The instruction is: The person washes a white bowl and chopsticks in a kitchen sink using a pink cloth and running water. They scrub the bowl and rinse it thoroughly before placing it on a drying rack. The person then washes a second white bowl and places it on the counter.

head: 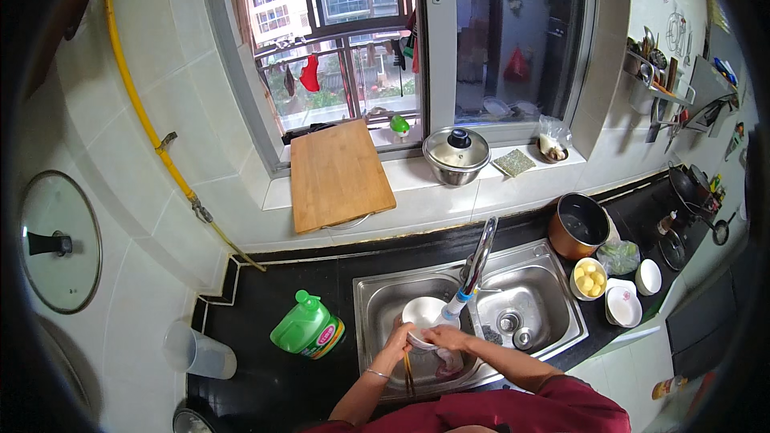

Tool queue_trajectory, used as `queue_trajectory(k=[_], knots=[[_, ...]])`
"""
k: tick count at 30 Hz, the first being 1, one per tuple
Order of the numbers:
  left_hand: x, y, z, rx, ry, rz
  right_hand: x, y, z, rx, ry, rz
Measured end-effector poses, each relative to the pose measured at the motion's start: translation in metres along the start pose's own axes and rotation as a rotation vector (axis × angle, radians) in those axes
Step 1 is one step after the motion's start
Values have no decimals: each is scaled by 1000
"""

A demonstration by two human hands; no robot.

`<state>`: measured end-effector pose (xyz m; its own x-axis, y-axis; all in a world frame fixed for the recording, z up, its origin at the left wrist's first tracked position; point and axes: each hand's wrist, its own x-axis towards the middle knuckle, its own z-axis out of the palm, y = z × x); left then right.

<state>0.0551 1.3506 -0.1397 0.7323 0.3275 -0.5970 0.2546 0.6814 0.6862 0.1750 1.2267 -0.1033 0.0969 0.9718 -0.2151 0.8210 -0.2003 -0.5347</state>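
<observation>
Over the left basin of the steel double sink [376, 288], my left hand [397, 340] grips the left side of a white bowl [423, 311]. Wooden chopsticks [408, 373] point down from beneath that hand. My right hand [445, 337] is at the bowl's near right rim, its fingers reaching inside; whether it holds anything there is hidden. The faucet's white and blue nozzle [455, 304] hangs just above the bowl's right side. Under my right hand, a pinkish item [448, 362] that I cannot identify lies in the basin.
A green detergent jug [308, 328] and a translucent plastic pitcher [201, 355] stand left of the sink. On the right are a copper-coloured pot [577, 225], a bowl of peeled potatoes [588, 279] and white bowls [624, 305]. A wooden cutting board [340, 174] leans at the window.
</observation>
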Motion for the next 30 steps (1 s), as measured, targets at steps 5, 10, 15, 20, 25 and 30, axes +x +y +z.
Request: queue_trajectory(k=[5, 10, 15, 20, 25, 30], knots=[[-9, -15, 26, -61, -151, -75, 18, 33, 27, -55, 8, -38], [-33, 12, 40, 13, 35, -89, -12, 11, -14, 201, -449, -170], [-30, -2, 24, 148, 22, -155, -5, 5, -46, -304, 373, -454], [-41, 7, 36, 228, -40, -97, 14, 48, -18, 116, 97, -105], [-49, 14, 17, -36, 49, 17, -16, 47, -43, 846, -249, 370], [-3, -27, -1, -607, 41, 37, -29, 23, -37, 957, 48, 406]])
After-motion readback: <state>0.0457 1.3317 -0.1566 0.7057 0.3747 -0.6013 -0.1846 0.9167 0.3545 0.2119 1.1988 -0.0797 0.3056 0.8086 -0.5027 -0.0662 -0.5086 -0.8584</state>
